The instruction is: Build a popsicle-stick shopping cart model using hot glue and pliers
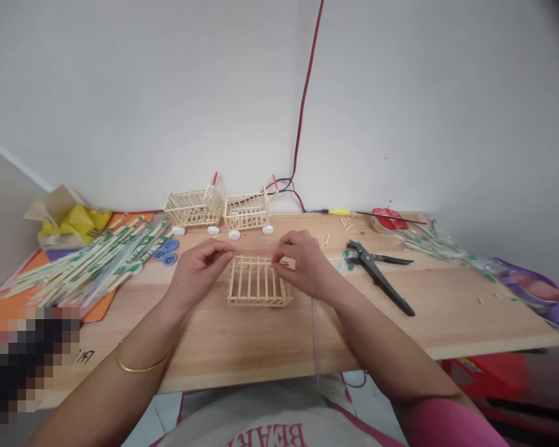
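Observation:
A small lattice basket of thin wooden sticks (pixel 259 285) stands on the wooden table in front of me. My left hand (pixel 202 267) is closed, thumb and forefinger pinched together at the basket's far left corner. At its far right corner, my right hand (pixel 307 264) is also closed in a pinch, touching the top stick. Whether a separate loose stick lies between my fingertips cannot be made out. Just behind stand two miniature stick carts (pixel 193 208) with white wheels and red-tipped handles.
Black-handled cutting pliers (pixel 377 273) lie at right. Wrapped chopsticks (pixel 121 254) are heaped at left beside blue bottle caps (pixel 168 251). A red glue cup (pixel 389 218), a yellow-handled tool (pixel 339 212), stick offcuts and torn wrappers (pixel 447 245) lie along the back and right.

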A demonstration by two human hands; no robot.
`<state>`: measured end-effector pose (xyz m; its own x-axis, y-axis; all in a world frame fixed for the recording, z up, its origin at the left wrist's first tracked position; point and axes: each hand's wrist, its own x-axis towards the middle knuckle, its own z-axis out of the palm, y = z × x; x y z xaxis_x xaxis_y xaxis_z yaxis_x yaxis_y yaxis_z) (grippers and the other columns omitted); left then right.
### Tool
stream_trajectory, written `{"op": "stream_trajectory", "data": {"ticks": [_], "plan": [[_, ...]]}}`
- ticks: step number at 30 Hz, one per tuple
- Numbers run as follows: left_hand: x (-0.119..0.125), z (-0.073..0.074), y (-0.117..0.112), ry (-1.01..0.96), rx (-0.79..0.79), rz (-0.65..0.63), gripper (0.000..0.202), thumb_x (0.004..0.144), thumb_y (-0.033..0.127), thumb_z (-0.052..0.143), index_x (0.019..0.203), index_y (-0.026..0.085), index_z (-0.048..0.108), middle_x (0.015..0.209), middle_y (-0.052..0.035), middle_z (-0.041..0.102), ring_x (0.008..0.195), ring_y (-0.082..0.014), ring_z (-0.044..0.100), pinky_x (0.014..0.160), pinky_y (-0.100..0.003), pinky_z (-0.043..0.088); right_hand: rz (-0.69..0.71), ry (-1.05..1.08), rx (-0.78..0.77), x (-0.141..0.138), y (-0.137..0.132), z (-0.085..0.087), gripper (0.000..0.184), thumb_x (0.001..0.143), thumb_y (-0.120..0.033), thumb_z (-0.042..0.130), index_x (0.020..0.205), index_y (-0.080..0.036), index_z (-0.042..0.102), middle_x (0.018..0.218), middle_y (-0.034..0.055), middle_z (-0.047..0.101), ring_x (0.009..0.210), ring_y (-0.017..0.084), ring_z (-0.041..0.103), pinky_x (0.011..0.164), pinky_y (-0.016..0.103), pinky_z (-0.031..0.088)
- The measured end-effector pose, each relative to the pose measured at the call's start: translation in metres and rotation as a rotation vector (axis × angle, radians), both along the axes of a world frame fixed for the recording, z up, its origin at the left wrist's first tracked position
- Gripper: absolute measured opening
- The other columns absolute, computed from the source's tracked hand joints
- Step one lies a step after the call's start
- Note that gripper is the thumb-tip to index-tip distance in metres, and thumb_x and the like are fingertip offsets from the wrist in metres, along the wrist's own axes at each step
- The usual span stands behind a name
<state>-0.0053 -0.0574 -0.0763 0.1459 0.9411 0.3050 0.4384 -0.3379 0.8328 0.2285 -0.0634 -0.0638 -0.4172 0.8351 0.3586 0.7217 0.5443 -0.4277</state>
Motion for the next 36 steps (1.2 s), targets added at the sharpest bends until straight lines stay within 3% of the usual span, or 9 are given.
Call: {"op": "stream_trajectory", "data": {"ticks": [15,36], "plan": [[-0.0025,0.0013,-0.0011,0.187,0.021,-0.151,0.014,0.083,0.027,0.057,0.08,0.017,0.066,0.078,-0.0017,0.061,0.071,-0.0134,0.055,0.064,-0.026,0.042,0.001,-0.022,-0.056,-0.0031,0.0009,-0.0019,0.007,0.079,-0.016,0.063,0.075,-0.02,0.067,0.091,0.0055,0.059,0.09,0.021,0.048,0.08,0.036,0.036],[0.0002,-0.0026,0.0006,0.258,0.02,-0.154,0.013,0.083,0.025,0.055,0.081,0.019,0.066,0.079,-0.0008,0.062,0.071,-0.0128,0.055,0.064,-0.025,0.042,0.017,0.001,-0.065,-0.0031,0.0018,-0.003,0.008,0.077,-0.013,0.063,0.073,-0.019,0.066,0.087,0.0051,0.06,0.089,0.021,0.049,0.079,0.034,0.036]]}}
